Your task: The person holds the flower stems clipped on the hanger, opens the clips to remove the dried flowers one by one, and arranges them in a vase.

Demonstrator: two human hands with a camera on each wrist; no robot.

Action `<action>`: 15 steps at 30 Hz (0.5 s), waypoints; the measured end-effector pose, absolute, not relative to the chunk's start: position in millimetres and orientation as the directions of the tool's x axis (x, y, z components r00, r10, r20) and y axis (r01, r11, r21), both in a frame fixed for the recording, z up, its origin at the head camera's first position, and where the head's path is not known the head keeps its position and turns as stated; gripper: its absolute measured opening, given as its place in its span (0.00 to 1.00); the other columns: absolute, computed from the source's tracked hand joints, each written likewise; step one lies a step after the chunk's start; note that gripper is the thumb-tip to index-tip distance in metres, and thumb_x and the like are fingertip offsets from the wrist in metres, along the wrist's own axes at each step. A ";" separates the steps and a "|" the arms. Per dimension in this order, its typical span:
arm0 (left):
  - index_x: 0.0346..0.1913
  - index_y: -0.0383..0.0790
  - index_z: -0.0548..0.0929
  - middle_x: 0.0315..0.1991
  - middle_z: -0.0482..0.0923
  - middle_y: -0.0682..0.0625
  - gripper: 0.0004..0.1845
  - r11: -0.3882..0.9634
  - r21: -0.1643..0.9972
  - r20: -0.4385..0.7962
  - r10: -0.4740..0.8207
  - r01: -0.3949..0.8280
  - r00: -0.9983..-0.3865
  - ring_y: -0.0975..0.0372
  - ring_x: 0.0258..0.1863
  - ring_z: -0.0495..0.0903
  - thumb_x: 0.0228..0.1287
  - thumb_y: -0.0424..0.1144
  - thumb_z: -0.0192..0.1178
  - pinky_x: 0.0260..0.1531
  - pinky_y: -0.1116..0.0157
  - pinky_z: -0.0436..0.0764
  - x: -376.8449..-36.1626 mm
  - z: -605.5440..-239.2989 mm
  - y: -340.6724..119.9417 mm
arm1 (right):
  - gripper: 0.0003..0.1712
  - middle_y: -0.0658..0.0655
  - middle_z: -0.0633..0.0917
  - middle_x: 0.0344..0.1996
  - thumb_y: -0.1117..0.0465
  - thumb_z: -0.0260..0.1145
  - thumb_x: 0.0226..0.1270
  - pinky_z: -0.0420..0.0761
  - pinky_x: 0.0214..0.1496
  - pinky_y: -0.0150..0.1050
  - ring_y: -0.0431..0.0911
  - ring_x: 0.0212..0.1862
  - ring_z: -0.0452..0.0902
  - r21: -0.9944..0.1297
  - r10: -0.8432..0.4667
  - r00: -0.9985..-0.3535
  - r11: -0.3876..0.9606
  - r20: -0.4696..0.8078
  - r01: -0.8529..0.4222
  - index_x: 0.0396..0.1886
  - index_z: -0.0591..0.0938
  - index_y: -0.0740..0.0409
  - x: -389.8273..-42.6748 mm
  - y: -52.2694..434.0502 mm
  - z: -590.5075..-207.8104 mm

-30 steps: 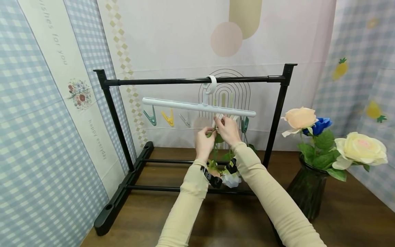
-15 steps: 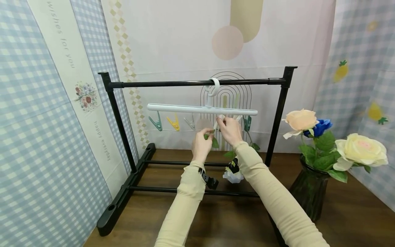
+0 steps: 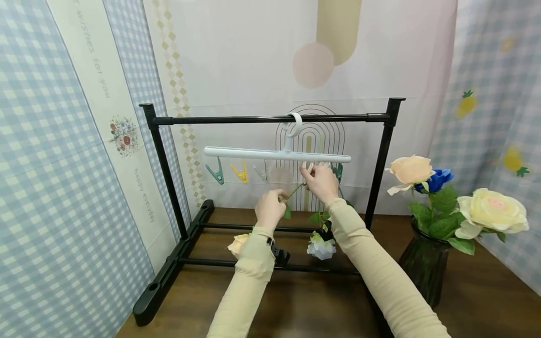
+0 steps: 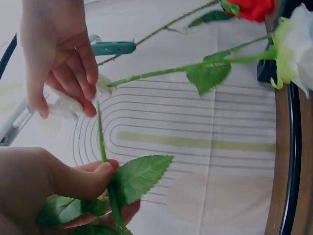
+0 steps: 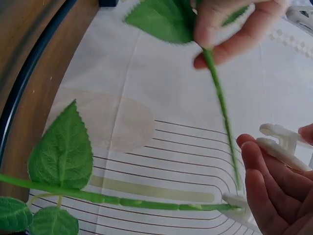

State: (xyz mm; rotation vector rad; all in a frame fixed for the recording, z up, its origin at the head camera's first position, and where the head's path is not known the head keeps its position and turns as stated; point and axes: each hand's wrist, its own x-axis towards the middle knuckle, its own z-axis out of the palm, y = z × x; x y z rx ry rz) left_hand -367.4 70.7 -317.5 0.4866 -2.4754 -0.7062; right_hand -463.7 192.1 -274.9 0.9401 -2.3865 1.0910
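Note:
In the head view my left hand (image 3: 270, 208) pinches the green stem of a peach rose (image 3: 237, 245); the bloom shows left of that forearm. Up at the white hanger (image 3: 245, 154), my right hand (image 3: 322, 184) grips a white clip (image 5: 279, 151) between thumb and fingers. The rose stem (image 5: 222, 110) slants from the left hand toward the right; its cut end lies near a second white clip (image 5: 237, 201), and whether it touches is unclear. That second clip bears the stem of a white rose (image 3: 321, 247), which hangs head down. A red rose (image 4: 254, 7) hangs beyond it.
The hanger hooks over the bar of a black rack (image 3: 236, 119). Teal (image 3: 216, 174), yellow (image 3: 241, 173) and grey clips (image 3: 263, 173) dangle at its left, a dark green clip (image 3: 336, 170) at its right. A dark glass vase (image 3: 424, 267) with roses stands right.
My left hand has moved down and left from beside the right hand, drawing the stem into a slant. The peach bloom now shows left of the forearm. The right hand stays under the hanger.

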 end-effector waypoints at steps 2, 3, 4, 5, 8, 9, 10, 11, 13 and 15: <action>0.48 0.50 0.87 0.41 0.88 0.50 0.12 0.818 0.537 0.359 -0.441 -0.205 -0.823 0.59 0.23 0.76 0.63 0.35 0.61 0.18 0.68 0.66 -364.1 -320.9 70.9 | 0.27 0.60 0.88 0.24 0.45 0.54 0.74 0.65 0.19 0.32 0.42 0.17 0.74 -0.539 -0.431 -0.724 0.484 0.538 -0.689 0.30 0.85 0.62 -464.4 194.8 -276.5; 0.48 0.50 0.87 0.41 0.88 0.50 0.12 0.825 0.525 0.347 -0.431 -0.209 -0.833 0.60 0.20 0.73 0.63 0.35 0.61 0.17 0.68 0.65 -362.2 -321.9 71.2 | 0.26 0.60 0.88 0.25 0.45 0.54 0.73 0.66 0.20 0.32 0.42 0.18 0.76 -0.543 -0.430 -0.728 0.486 0.534 -0.685 0.31 0.85 0.62 -464.6 196.1 -276.9; 0.47 0.50 0.87 0.41 0.88 0.50 0.12 0.832 0.514 0.336 -0.420 -0.209 -0.843 0.60 0.18 0.70 0.64 0.34 0.60 0.16 0.68 0.63 -360.2 -322.3 71.8 | 0.26 0.60 0.89 0.26 0.45 0.54 0.73 0.66 0.20 0.32 0.43 0.19 0.78 -0.549 -0.427 -0.731 0.483 0.532 -0.682 0.31 0.85 0.61 -465.0 197.1 -276.9; 0.47 0.50 0.87 0.41 0.88 0.50 0.12 0.838 0.505 0.327 -0.407 -0.206 -0.853 0.61 0.16 0.67 0.64 0.34 0.60 0.15 0.67 0.62 -358.1 -321.9 72.7 | 0.25 0.60 0.89 0.27 0.45 0.55 0.73 0.68 0.21 0.31 0.44 0.20 0.80 -0.560 -0.421 -0.736 0.477 0.530 -0.677 0.32 0.85 0.61 -465.3 197.9 -276.8; 0.46 0.50 0.87 0.40 0.88 0.51 0.12 0.858 0.481 0.316 -0.359 -0.178 -0.878 0.62 0.16 0.68 0.64 0.34 0.60 0.15 0.68 0.63 -352.1 -320.8 75.8 | 0.25 0.60 0.89 0.29 0.45 0.55 0.72 0.70 0.22 0.31 0.45 0.23 0.83 -0.579 -0.409 -0.743 0.465 0.530 -0.670 0.32 0.85 0.60 -465.4 199.0 -277.6; 0.46 0.50 0.87 0.40 0.88 0.51 0.12 0.867 0.471 0.322 -0.340 -0.162 -0.884 0.61 0.17 0.71 0.64 0.33 0.60 0.16 0.68 0.64 -350.4 -320.2 77.0 | 0.25 0.60 0.89 0.29 0.45 0.56 0.72 0.71 0.22 0.31 0.46 0.23 0.83 -0.585 -0.405 -0.745 0.461 0.530 -0.667 0.31 0.85 0.60 -465.4 198.9 -278.1; 0.46 0.50 0.87 0.41 0.88 0.51 0.12 0.877 0.459 0.328 -0.318 -0.144 -0.890 0.61 0.18 0.74 0.64 0.33 0.60 0.16 0.68 0.64 -349.1 -319.6 78.4 | 0.25 0.61 0.89 0.30 0.44 0.56 0.72 0.71 0.23 0.32 0.46 0.24 0.84 -0.592 -0.403 -0.747 0.455 0.530 -0.665 0.31 0.85 0.60 -465.1 198.9 -278.6; 0.46 0.50 0.87 0.42 0.88 0.52 0.12 0.888 0.443 0.334 -0.291 -0.124 -0.896 0.60 0.20 0.76 0.64 0.33 0.60 0.16 0.68 0.65 -348.2 -319.1 79.8 | 0.25 0.61 0.89 0.30 0.44 0.56 0.72 0.71 0.22 0.32 0.47 0.24 0.84 -0.598 -0.401 -0.749 0.450 0.528 -0.663 0.31 0.85 0.60 -464.9 198.8 -279.1; 0.46 0.50 0.87 0.43 0.88 0.51 0.12 0.906 0.416 0.337 -0.237 -0.082 -0.911 0.60 0.22 0.79 0.65 0.33 0.59 0.16 0.68 0.66 -347.4 -318.8 82.7 | 0.26 0.61 0.89 0.30 0.43 0.56 0.72 0.72 0.22 0.32 0.48 0.25 0.84 -0.605 -0.399 -0.751 0.445 0.526 -0.660 0.31 0.85 0.60 -464.4 199.0 -280.6; 0.48 0.51 0.86 0.45 0.87 0.51 0.11 0.919 0.391 0.332 -0.189 -0.048 -0.924 0.59 0.21 0.79 0.67 0.35 0.59 0.17 0.68 0.66 -347.6 -319.7 85.4 | 0.26 0.61 0.89 0.29 0.43 0.56 0.72 0.71 0.21 0.32 0.50 0.26 0.85 -0.618 -0.396 -0.755 0.435 0.522 -0.655 0.33 0.85 0.61 -463.8 199.3 -282.6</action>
